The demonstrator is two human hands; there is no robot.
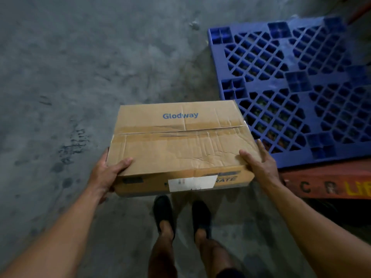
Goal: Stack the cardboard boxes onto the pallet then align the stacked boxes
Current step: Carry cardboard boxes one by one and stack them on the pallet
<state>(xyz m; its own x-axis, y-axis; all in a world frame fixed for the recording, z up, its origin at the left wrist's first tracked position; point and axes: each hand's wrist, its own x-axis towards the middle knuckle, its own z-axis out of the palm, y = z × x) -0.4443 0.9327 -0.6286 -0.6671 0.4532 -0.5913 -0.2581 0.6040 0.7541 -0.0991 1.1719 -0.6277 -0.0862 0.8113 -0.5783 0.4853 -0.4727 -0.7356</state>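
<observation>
While hands [106,175] [261,163] grip box [180,145], pallet [297,78] beside.

Left hand [106,173], right hand [259,163]: gripping fingers [262,147]

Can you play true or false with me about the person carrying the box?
1. The left hand and the right hand both hold the cardboard box. True.
2. The pallet is red. False: it is blue.
3. The word on top of the box reads Glodway. True.
4. Boxes are already stacked on the pallet. False: no box lies on the part of it in view. The only box is in the hands.
5. The person wears black shoes. True.
</observation>
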